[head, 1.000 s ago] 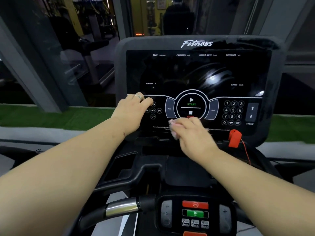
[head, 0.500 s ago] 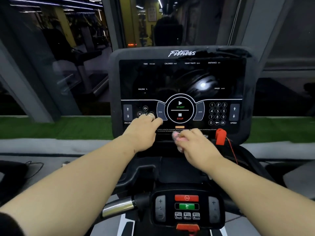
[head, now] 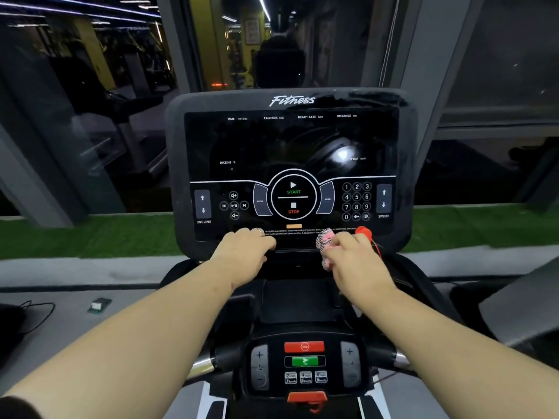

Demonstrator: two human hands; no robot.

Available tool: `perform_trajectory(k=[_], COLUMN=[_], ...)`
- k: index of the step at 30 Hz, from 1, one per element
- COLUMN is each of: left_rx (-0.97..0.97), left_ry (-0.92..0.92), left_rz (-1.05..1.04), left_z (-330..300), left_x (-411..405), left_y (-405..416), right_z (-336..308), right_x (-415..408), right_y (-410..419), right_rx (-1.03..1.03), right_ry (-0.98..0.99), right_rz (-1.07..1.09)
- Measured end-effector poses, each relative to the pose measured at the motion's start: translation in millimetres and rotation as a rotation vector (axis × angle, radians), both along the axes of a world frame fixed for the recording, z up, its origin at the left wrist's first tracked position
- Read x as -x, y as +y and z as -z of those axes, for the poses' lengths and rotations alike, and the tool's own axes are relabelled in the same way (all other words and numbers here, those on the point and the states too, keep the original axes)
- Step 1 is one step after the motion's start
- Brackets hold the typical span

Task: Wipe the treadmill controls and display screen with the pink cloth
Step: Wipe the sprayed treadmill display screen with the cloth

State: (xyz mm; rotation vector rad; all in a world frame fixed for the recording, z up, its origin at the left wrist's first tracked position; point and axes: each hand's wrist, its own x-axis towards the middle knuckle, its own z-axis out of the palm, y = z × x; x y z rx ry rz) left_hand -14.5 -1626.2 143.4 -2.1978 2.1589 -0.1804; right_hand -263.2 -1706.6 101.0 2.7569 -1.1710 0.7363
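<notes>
Right hand (head: pixel 354 261) fingers bunch the cloth (head: pixel 325 241) at the console's (head: pixel 405 164) lower edge; left hand (head: pixel 242 252) rests there, fingers relaxed. Spread the cloth flat and sweep upward lightly.

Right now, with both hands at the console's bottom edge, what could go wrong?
1. The right hand grips the bunched pink cloth beside the red safety key and its thin red cord; a sideways wipe may snag it.
2. The circular START/STOP touch control sits just above; wiping could trigger it.
3. The left hand rests on the glossy black display panel and may smudge it.
</notes>
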Motion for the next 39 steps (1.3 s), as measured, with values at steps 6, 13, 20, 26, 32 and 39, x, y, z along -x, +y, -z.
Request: perform_trajectory(k=[6, 13, 20, 26, 32, 39], left_rx=[-0.019, -0.034, -0.069, -0.060, -0.044, -0.009], left_ry=[0.020, 0.033, -0.027, -0.033, -0.032, 0.020], left_rz=[-0.053, -0.065, -0.057, -0.054, -0.045, -0.057], left_z=[-4, -4, -13, -12, -12, -9], left_x=[3, 2, 9, 10, 9, 7], left_y=[-3, -6, -10, -9, -9, -4], right_z=[6, 7, 3, 15, 6, 8], right_x=[-42, -1, -33, -17, -17, -45], right_y=[19, 2, 14, 8, 10, 23], right_rx=[-0.029, -0.178, -0.316, -0.264, -0.262, -0.379], right_ry=[-0.004, -0.186, -0.407, -0.219, -0.355, -0.239], right_rz=[-0.227, 0.121, 0.024, 0.181, 0.153, 0.027])
